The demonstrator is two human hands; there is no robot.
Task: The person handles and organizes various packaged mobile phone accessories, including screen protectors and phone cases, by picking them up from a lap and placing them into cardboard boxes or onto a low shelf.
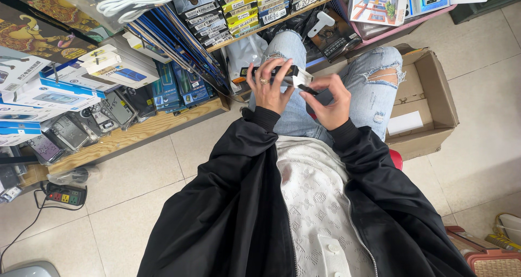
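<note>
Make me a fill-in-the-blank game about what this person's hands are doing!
1. The left hand and the right hand both hold a small ____ box above the lap.
2. The person's jeans are ripped at the ____.
3. The open box on the floor is made of ____.
4. The sleeves of the jacket are ____.

Missing words: black; knees; cardboard; black

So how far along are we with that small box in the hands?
Done: the cardboard carton on the floor stands open, one white piece inside. In hand: left hand grips the slim black box; right hand pinches its white end flap. Left: whether anything is out of the box can't be told.
</note>
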